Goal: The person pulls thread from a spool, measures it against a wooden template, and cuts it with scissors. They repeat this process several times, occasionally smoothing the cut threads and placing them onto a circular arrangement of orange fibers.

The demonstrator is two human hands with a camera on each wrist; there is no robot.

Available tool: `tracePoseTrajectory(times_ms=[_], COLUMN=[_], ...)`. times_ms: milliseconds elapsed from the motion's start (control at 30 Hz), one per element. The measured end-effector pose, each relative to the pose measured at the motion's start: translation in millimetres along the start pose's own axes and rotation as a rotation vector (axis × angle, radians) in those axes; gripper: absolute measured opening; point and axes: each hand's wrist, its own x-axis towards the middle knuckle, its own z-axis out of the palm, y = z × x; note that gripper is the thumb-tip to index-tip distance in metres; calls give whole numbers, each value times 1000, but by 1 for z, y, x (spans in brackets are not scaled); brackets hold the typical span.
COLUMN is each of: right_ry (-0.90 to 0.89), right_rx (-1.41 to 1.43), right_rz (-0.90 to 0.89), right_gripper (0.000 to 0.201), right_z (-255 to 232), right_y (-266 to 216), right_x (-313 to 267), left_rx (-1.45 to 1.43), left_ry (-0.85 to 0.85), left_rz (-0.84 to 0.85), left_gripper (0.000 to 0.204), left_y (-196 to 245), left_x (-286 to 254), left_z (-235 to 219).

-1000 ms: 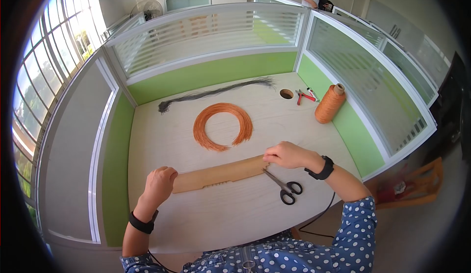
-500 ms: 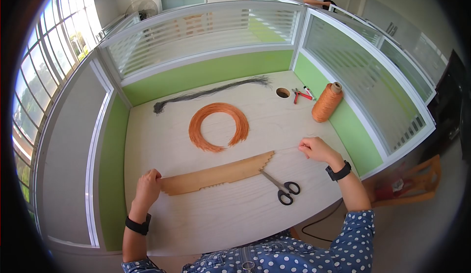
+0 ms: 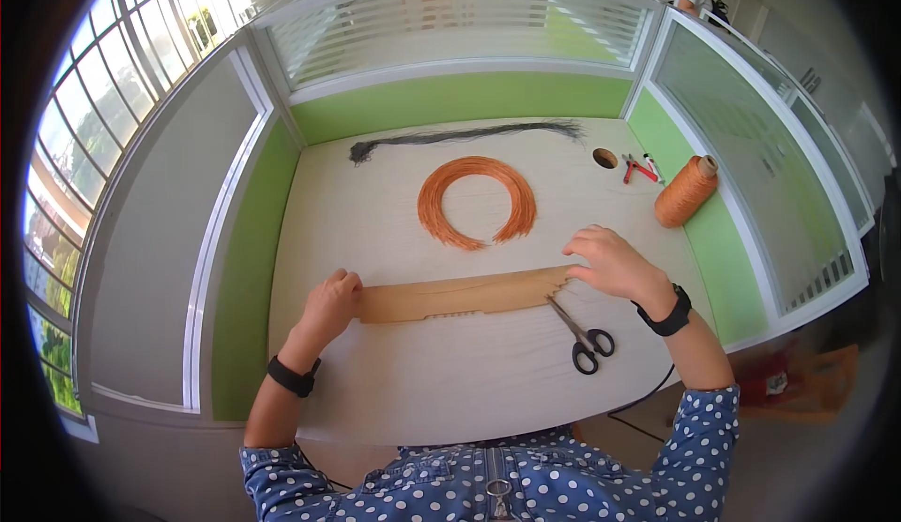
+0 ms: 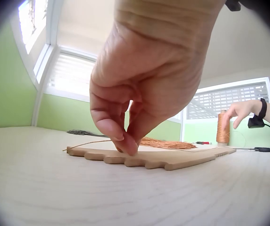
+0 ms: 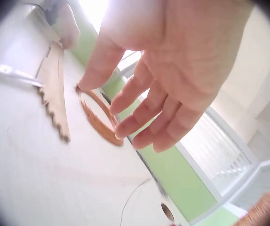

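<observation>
A flat wooden board (image 3: 450, 299) with notched edges lies across the table. At its left end my left hand (image 3: 330, 306) has thumb and finger pinched together; the left wrist view shows the fingertips of that hand (image 4: 153, 70) down at the board's face (image 4: 177, 158), with a thin orange strand (image 4: 88, 142) coming out from them. Over the board's right end is my right hand (image 3: 612, 261). In the right wrist view this hand (image 5: 168, 70) has its fingers apart and relaxed, holding nothing visible. Black-handled scissors (image 3: 566, 318) lie with their tip by the board's right end.
Beyond the board lies an orange fibre ring (image 3: 432, 205), with a dark fibre bundle (image 3: 460, 134) behind it. At the right stand an orange thread spool (image 3: 686, 191), red-handled pliers (image 3: 641, 169) and a table hole (image 3: 605, 159). Green-and-glass partitions (image 3: 460, 99) enclose the table.
The right hand has come back left from beyond the board's end, and its fingers have opened. The left hand remains at the left end. The head view has shifted.
</observation>
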Motion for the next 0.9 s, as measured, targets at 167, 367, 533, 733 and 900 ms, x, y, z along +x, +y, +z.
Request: tracePoseTrajectory(times_ms=[167,367,533,733,900], right_ry=[-117,-246,-178,-150,-132], right_rx=[54,-212,-158,-146,-72], right_rz=[-225,-109,-90,-100,-90], right_gripper=[5,3,4,4,5], right_z=[50,72,76,78,74], right_y=[-41,-38,-34,-33,-32], right_x=[55,59,53,49,48], left_rx=[41,103,312,555,663], left_ry=[4,78,55,-35,-86], left_rz=[-16,97,64,-23,-52], left_gripper=[6,5,15,42,52], left_y=[5,15,36,63,61], left_x=[-5,-10,-21,-44,-44], left_z=[2,11,21,34,40])
